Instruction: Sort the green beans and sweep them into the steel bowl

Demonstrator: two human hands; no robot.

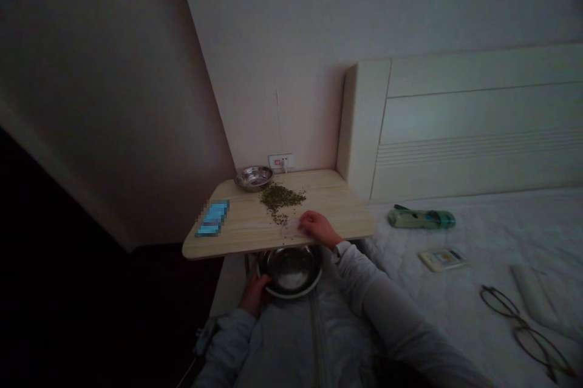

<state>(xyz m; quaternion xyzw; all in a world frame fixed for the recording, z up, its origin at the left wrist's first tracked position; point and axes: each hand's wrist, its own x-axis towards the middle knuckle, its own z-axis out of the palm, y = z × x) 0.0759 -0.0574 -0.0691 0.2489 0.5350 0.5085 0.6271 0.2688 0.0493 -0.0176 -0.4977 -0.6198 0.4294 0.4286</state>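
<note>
A steel bowl (298, 289) is held just below the table's front edge, its mouth facing up. My left hand (255, 294) grips its left rim, thumb over the edge. Over the front of the wooden table (246, 236), my right hand (319, 227) pinches a thin, clear piece of plastic (289, 228), whose exact kind I cannot make out. Small green beans (279, 195) lie in a loose heap beyond the plastic. A narrow trail of them runs toward my right hand, and a few lie near the front edge.
Another steel bowl (254, 178) stands at the table's back, with a blurred blue-screened device (212, 218) at left. A wall socket (281, 161) is behind. On the bed to the right lie a green bottle (421, 218), a phone (443, 259), glasses (519, 320) and a pale case (540, 297).
</note>
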